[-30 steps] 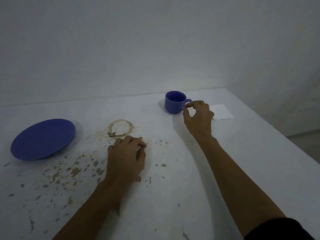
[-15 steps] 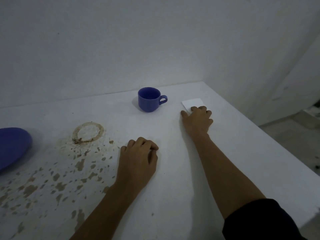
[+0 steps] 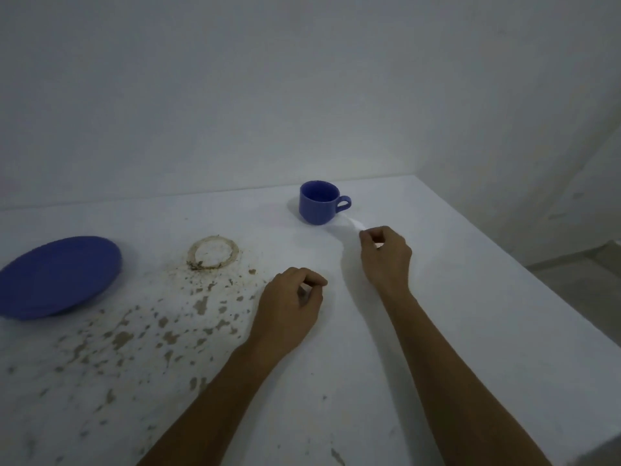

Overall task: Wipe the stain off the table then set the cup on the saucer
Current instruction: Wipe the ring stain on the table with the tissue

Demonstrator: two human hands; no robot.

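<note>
A blue cup (image 3: 318, 203) stands upright at the back of the white table (image 3: 437, 297), handle to the right. A blue saucer (image 3: 57, 275) lies at the far left. Between them is a brown ring stain (image 3: 213, 252), with several brown splatters (image 3: 141, 331) spread toward the front left. My right hand (image 3: 386, 255) is shut on a white tissue (image 3: 349, 227), which trails up toward the cup's base. My left hand (image 3: 290, 304) rests on the table with curled fingers, just right of the splatters, holding nothing that I can see.
A plain wall runs along the table's back edge. The table's right edge (image 3: 504, 267) drops to the floor (image 3: 578, 277) at the right.
My right hand has pinched the white tissue and lifted it off the table toward the left. The view has swung back left, bringing the saucer into sight. My left hand stays put.
</note>
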